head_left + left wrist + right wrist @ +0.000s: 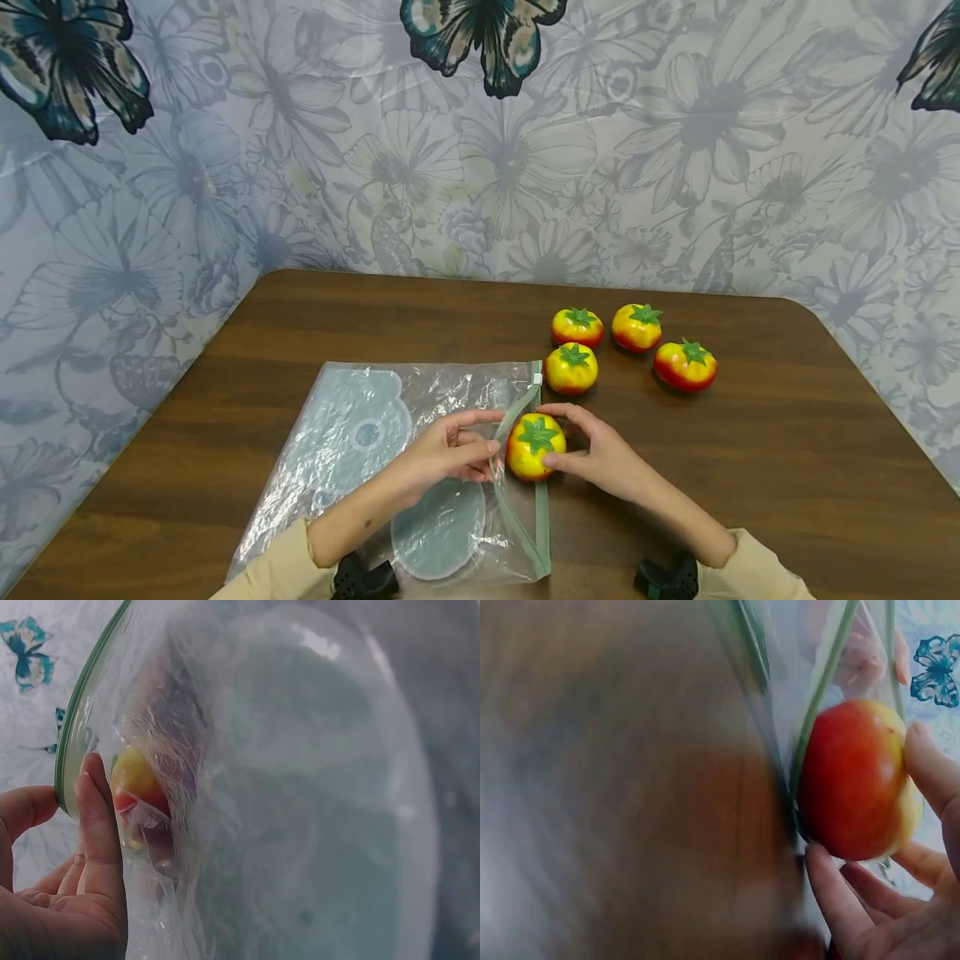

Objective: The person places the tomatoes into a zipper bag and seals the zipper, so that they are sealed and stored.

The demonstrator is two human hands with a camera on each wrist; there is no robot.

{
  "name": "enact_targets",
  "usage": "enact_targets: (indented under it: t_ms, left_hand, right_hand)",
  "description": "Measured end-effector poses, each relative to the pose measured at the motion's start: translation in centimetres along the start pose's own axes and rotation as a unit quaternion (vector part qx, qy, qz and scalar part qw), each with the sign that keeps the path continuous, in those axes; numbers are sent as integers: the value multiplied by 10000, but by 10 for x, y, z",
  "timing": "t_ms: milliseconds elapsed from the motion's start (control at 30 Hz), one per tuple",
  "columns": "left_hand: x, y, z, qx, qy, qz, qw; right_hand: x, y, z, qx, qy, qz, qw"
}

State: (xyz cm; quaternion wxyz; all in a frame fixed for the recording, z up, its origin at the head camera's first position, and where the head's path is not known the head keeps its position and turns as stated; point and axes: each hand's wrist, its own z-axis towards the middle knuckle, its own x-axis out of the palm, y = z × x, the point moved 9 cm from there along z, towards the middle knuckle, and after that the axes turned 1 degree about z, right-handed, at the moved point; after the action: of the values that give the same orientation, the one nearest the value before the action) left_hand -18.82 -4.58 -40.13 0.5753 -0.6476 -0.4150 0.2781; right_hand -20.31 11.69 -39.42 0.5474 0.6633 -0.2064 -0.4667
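Note:
A clear zip bag (450, 387) with a green-edged mouth lies flat, its mouth to the right and parted. My left hand (453, 450) holds the upper lip of that mouth between thumb and fingers. In the left wrist view, the thumb of the left hand (67, 877) meets the green rim. My right hand (600, 454) grips a yellow-and-red toy tomato (534, 462) with a green leafy top, right at the opening. The right wrist view has the tomato (855, 780) between the green strips, with the fingers of the right hand (907, 907) around it.
Several more toy tomatoes sit on the brown table (750, 467) behind the bag mouth; the nearest tomato (572, 379) is beside the bag's upper corner and white slider (537, 379). A patterned wall covering (525, 183) rises behind the table's far edge.

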Motion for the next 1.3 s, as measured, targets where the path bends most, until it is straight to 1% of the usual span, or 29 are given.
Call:
enact_targets:
  t_ms: [100,200,267,333,567,733,867,1000,1133,1300]
  left_hand:
    - [-1,0,-1,-9,-40,-1,10000]
    - [-1,0,-1,-26,-22,-12,10000]
    - [-1,0,-2,-29,-1,-17,10000]
    - [-1,0,-2,-37,13,-4,10000]
    - [-2,-4,-3,5,-11,95,10000]
    - [-1,-10,-1,91,69,94,9999]
    - [-1,-13,-1,171,92,62,9998]
    - [-1,-15,-1,179,95,-14,9998]
    - [-1,-18,-2,249,113,-24,9996]
    - [-3,-21,-2,305,48,-11,9995]
  right_hand:
    - [1,2,-3,-3,428,76,9991]
    - [3,6,-10,-107,883,-9,9960]
    - [3,8,-14,-214,1052,-128,9941]
    - [2,9,-16,-315,1080,-255,9933]
    - [-1,11,-16,-640,639,-749,9931]
    - [-3,13,-15,-850,292,-945,9915]
    - [-3,12,-10,-766,39,-969,9923]
    - [-1,11,-6,-676,-154,-953,9930]
    - [1,12,-1,-695,-328,-897,9930]
    - [3,13,3,-716,-595,-868,9919]
